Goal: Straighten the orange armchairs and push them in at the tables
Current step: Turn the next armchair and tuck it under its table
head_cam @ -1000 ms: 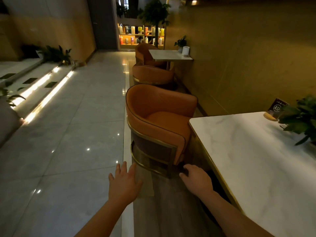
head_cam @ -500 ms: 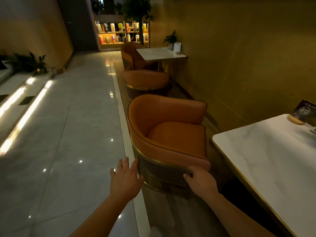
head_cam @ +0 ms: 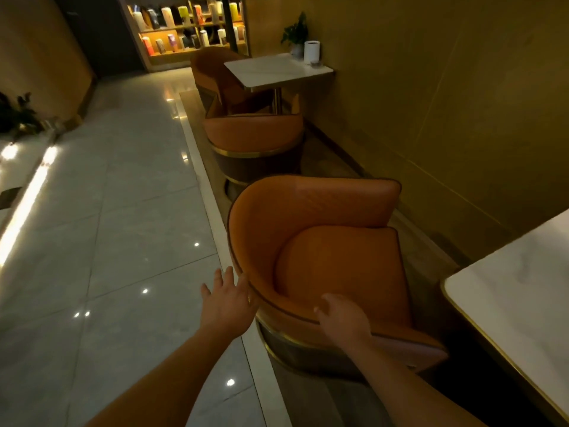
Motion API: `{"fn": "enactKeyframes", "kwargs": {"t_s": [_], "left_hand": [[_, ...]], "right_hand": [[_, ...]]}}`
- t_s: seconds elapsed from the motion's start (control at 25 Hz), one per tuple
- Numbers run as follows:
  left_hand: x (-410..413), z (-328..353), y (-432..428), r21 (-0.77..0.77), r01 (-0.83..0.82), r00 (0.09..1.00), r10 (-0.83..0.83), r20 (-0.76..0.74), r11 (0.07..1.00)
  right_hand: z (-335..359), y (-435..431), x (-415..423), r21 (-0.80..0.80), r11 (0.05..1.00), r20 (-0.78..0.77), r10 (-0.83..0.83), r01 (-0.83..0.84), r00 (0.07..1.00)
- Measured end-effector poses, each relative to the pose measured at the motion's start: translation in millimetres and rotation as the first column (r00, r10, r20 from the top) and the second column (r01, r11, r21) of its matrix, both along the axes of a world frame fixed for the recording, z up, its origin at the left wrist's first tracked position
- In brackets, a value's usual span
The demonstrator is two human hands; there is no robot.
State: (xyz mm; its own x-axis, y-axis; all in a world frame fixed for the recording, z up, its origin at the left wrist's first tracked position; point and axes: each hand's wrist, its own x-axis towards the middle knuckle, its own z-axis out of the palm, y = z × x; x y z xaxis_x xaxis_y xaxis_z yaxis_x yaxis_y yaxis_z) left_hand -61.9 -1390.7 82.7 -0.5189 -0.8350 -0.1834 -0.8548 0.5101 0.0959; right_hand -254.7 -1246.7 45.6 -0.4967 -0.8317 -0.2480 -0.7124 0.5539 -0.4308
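You stand over the nearest orange armchair [head_cam: 326,257], looking down into its seat. It sits on the darker floor strip beside the yellow wall [head_cam: 446,103], at the corner of the near marble table [head_cam: 517,288] on your right.

Your left hand [head_cam: 226,305] is open, fingers spread, with its palm against the outside of the chair's curved arm; it presses rather than grips. Your right hand [head_cam: 341,322] lies over the top edge of that same arm, nearer the front corner. Its fingers curl over the rim, but you cannot tell how firmly they close.

This chair looks unfinished. Its open front faces right and a little toward you, angled at the table's corner rather than square to the table edge. The curved back is on the far side, toward the other chairs. The seat's front-to-back line runs diagonally across the floor strip, and a dark gap separates the chair from the table, so it likely needs turning and pushing in.

Farther along, the middle armchair [head_cam: 255,137] shows you its back and sits close under the far table [head_cam: 277,70]. The far armchair [head_cam: 215,72] faces it from beyond that table. Both appear roughly tucked in, though dim light hides whether they are straight.
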Motion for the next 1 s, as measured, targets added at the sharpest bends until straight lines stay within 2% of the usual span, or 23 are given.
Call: {"fn": "enactKeyframes", "kwargs": {"t_s": [0.28, 0.48, 0.6, 0.72, 0.88, 1.0], "left_hand": [[-35, -52, -148, -0.005, 0.249, 0.968, -0.249, 0.033, 0.968], [-49, -92, -236, 0.014, 0.412, 0.911, -0.412, 0.000, 0.911], [-62, -107, -257, 0.015, 0.474, 0.880, -0.474, -0.031, 0.880], [-73, -117, -259, -0.022, 0.459, 0.886, -0.460, -0.063, 0.888], [-75, -130, -247, -0.111, 0.444, 0.891, -0.451, -0.055, 0.889], [-79, -142, -249, -0.188, 0.445, 0.882, -0.465, -0.078, 0.876]], "right_hand": [[-62, -97, 28, 0.089, 0.979, 0.032, -0.187, 0.184, 0.982], [-96, -160, 84, 0.123, 0.903, 0.091, -0.423, 0.411, 0.902], [-111, -191, 101, 0.117, 0.894, -0.045, -0.430, 0.432, 0.902], [-128, -209, 104, 0.129, 0.857, -0.161, -0.479, 0.499, 0.863], [-146, -207, 106, -0.072, 0.771, -0.248, -0.628, 0.632, 0.738], [-150, -207, 101, -0.218, 0.740, -0.265, -0.672, 0.636, 0.691]]}}
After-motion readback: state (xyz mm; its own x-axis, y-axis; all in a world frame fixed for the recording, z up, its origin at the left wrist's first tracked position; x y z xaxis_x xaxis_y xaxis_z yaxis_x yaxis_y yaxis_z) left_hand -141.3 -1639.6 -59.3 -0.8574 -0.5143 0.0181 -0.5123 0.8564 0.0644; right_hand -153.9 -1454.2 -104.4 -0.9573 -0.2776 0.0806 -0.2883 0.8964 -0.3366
